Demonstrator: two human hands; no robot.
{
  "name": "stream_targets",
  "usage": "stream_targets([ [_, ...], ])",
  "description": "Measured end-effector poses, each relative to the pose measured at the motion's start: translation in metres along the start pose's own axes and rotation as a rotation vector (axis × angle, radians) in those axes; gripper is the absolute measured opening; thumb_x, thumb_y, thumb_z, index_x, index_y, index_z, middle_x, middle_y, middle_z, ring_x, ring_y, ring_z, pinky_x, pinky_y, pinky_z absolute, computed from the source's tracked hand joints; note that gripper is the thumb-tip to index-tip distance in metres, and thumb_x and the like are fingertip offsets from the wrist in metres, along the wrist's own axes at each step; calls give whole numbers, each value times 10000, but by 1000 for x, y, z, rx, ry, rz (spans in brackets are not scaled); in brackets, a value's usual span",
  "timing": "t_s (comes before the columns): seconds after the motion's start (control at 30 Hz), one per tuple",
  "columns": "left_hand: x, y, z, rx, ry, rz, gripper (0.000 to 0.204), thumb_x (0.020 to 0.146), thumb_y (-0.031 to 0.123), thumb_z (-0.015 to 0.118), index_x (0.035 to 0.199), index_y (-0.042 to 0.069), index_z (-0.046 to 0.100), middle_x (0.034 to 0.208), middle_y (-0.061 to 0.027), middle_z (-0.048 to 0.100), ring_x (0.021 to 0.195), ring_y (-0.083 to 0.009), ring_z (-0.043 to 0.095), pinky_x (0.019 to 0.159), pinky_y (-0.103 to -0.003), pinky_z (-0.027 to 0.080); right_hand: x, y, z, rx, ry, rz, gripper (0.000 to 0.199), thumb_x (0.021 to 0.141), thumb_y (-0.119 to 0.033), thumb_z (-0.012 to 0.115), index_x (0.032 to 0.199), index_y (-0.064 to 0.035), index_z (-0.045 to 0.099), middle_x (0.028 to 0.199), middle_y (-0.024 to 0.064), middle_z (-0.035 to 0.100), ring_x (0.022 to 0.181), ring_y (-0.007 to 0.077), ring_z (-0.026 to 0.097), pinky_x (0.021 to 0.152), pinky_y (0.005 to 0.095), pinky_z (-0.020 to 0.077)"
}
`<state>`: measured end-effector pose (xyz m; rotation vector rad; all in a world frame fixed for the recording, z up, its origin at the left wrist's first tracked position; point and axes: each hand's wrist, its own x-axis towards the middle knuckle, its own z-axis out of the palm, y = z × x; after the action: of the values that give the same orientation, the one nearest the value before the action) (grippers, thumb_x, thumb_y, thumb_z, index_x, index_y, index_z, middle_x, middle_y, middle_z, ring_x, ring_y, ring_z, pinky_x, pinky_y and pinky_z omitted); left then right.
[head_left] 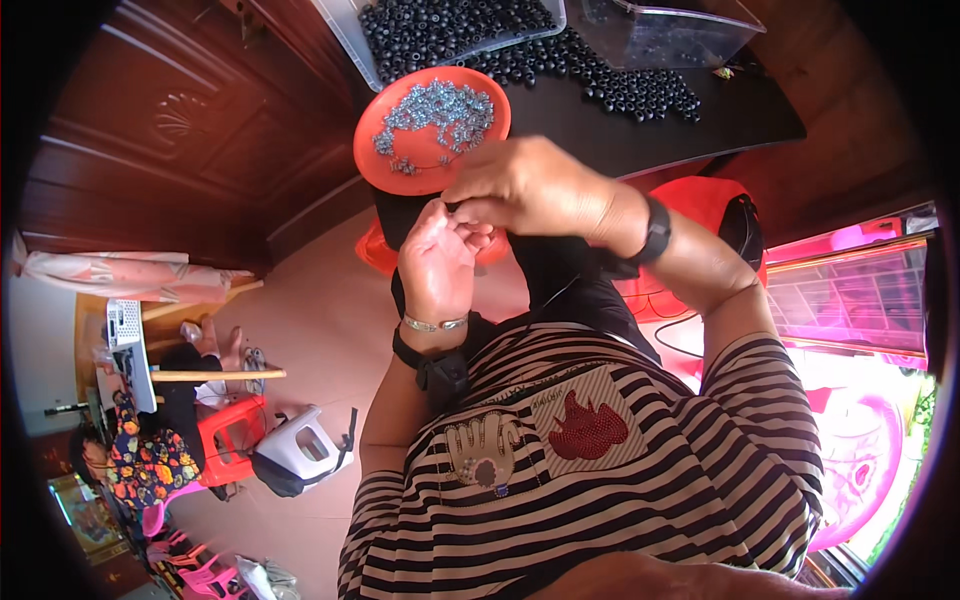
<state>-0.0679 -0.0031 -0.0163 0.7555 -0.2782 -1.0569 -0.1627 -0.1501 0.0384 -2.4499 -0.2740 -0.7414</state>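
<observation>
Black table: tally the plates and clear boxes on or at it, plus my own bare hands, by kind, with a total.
Plate: 1
Clear boxes: 2
Hands: 2
Total: 5

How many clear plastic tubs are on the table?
2: a left tub of small black pieces, beyond the orange plate, and a right tub; more may lie out of frame.
</observation>
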Motion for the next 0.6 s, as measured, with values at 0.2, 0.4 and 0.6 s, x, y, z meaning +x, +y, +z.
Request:
stream_targets([
  [0.2,3,5,-2,-6,-11,-41,216,935,273,461,894,67,513,882,-60,518,852,-213,519,765,-318,399,26,94,-60,-483,166,179,138,777,-189,617,872,-120,690,865,73,675,784,258,651,698,369,520],
  [0.4,4,3,-2,26,31,-41,211,934,275,457,892,76,514,889,-55,524,845,-218,535,758,-327,403,33,150,-44,-748,-238,268,145,732,-139,625,862,-128,690,857,57,640,877,251,619,738,361,515],
  [0.6,5,4,-5,13,23,-55,209,936,274,456,896,78,516,894,-56,529,857,-221,546,766,-333,406,33,162,-35,-747,-209,201,99,742,-150,624,821,-129,680,847,52,615,895,262,597,753,375,510],
])
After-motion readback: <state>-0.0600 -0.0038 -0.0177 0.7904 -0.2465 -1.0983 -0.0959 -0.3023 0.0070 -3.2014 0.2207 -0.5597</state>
